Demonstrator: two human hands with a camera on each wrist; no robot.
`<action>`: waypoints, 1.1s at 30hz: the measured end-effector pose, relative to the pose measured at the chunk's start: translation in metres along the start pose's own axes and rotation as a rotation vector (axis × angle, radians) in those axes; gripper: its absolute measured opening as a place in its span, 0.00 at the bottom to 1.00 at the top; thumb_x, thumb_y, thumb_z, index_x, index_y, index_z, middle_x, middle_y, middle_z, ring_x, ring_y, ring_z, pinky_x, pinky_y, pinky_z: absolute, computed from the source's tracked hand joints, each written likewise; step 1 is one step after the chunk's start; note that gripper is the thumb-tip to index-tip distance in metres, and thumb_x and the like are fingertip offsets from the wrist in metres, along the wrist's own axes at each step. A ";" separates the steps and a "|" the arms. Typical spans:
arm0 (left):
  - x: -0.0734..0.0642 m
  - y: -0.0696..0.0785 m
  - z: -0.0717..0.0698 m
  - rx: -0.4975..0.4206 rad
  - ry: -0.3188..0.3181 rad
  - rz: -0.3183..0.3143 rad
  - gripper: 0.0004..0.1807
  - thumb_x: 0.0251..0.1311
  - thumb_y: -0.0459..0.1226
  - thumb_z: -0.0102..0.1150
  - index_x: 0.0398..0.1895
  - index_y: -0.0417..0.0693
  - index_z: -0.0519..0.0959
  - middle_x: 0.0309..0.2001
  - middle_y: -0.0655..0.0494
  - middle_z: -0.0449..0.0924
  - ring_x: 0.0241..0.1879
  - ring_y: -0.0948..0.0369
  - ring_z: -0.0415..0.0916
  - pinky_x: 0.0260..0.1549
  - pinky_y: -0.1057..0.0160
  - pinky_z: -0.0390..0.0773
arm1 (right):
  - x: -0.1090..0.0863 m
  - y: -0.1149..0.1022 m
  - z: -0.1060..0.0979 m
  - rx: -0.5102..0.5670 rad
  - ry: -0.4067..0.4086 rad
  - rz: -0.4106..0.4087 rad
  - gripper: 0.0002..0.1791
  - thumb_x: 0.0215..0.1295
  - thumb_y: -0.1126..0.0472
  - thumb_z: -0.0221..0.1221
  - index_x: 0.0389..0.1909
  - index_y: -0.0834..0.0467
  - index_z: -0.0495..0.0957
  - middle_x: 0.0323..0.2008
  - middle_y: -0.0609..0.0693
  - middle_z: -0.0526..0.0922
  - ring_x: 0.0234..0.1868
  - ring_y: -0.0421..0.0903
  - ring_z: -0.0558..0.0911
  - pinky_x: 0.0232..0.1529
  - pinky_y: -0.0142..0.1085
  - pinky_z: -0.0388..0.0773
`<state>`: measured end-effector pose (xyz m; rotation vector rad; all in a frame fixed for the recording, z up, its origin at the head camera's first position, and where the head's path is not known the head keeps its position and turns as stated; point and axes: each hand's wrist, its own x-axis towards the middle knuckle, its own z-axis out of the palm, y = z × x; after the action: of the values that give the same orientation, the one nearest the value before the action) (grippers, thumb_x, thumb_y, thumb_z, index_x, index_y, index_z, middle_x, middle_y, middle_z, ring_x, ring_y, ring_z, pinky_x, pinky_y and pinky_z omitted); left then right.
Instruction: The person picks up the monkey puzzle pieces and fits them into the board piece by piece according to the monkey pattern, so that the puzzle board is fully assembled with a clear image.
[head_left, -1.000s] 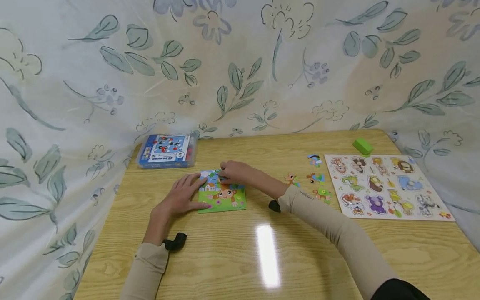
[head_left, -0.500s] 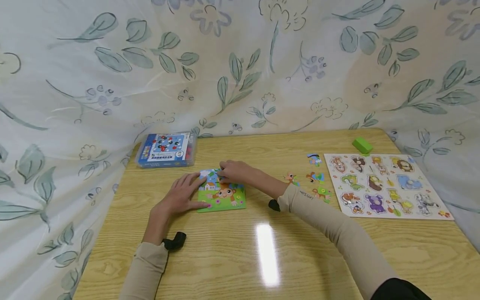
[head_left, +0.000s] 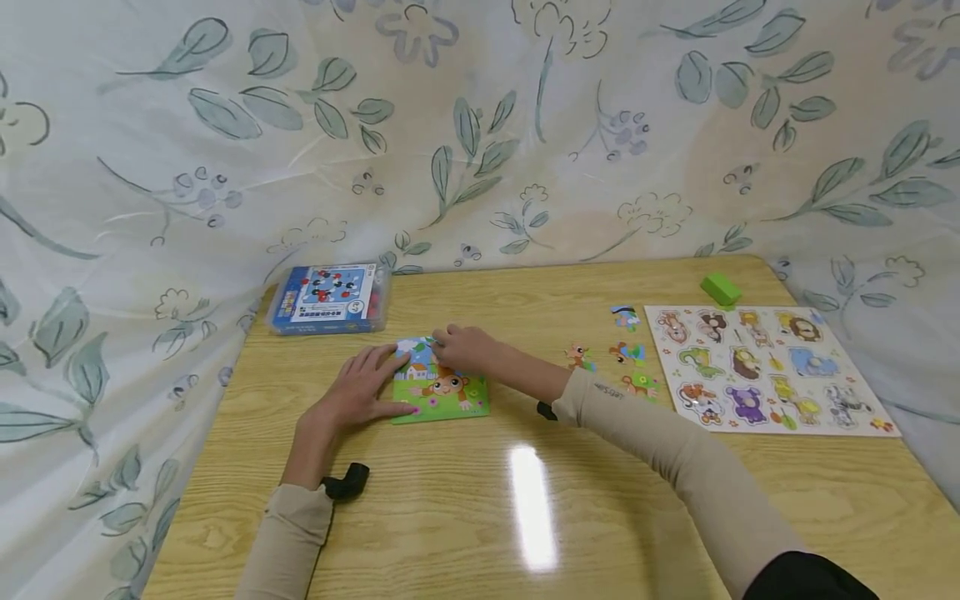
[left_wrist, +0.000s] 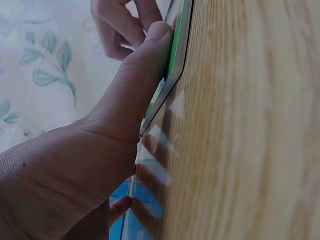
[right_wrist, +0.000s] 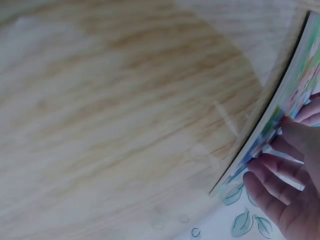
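Observation:
A small square jigsaw board (head_left: 442, 408) with a monkey and a house on it lies on the wooden table. My left hand (head_left: 356, 392) rests along its left side, fingers spread and fairly straight, the thumb (left_wrist: 157, 37) on the lower left edge. At the top right part of the board, my right hand (head_left: 468, 350) has its fingers bent down. Its thumb and fingertips (right_wrist: 255, 165) pinch a puzzle piece close against the board, mostly hidden by the hand. Several loose puzzle pieces (head_left: 627, 353) lie to the right, near the right forearm.
A larger white board (head_left: 772, 427) with animal shapes lies at the right, with a green block (head_left: 722, 289) behind it. A clear plastic case (head_left: 330, 300) with a blue label stands at the back left. A floral curtain (head_left: 465, 100) hangs behind the table.
My right hand has shifted very slightly at the top of the board, its fingers still bent over it. The left hand stays in place; the head view has moved a little.

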<state>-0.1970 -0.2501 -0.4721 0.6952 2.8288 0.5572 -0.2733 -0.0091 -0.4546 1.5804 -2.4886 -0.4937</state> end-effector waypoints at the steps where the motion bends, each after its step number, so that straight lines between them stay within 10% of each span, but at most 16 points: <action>1: 0.000 0.000 0.000 0.003 0.000 0.000 0.50 0.53 0.63 0.62 0.77 0.57 0.55 0.76 0.47 0.50 0.74 0.44 0.47 0.69 0.37 0.49 | 0.000 -0.001 0.000 -0.012 0.008 0.009 0.17 0.76 0.56 0.46 0.56 0.54 0.79 0.50 0.48 0.77 0.37 0.43 0.76 0.31 0.29 0.77; 14: 0.000 -0.005 -0.004 0.024 0.018 0.008 0.51 0.52 0.64 0.62 0.76 0.57 0.55 0.76 0.47 0.50 0.74 0.45 0.48 0.69 0.37 0.49 | -0.008 0.000 -0.008 0.033 0.036 0.034 0.22 0.76 0.50 0.47 0.64 0.53 0.74 0.58 0.50 0.75 0.45 0.47 0.79 0.35 0.31 0.80; 20: 0.001 -0.005 0.001 0.044 0.019 0.016 0.50 0.53 0.64 0.61 0.76 0.56 0.56 0.76 0.46 0.51 0.74 0.44 0.49 0.68 0.37 0.52 | -0.021 0.027 -0.014 0.447 -0.142 0.026 0.26 0.77 0.51 0.45 0.72 0.50 0.63 0.62 0.53 0.71 0.56 0.50 0.75 0.54 0.41 0.76; 33: -0.001 0.000 0.002 0.038 0.023 0.021 0.50 0.53 0.62 0.63 0.76 0.53 0.57 0.75 0.43 0.51 0.73 0.42 0.49 0.68 0.35 0.50 | -0.229 0.061 0.009 0.680 0.083 0.302 0.33 0.64 0.61 0.62 0.69 0.65 0.65 0.57 0.62 0.76 0.53 0.55 0.79 0.47 0.47 0.80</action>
<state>-0.1957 -0.2503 -0.4740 0.7304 2.8638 0.5201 -0.2281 0.2228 -0.4303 1.2963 -2.9204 0.5014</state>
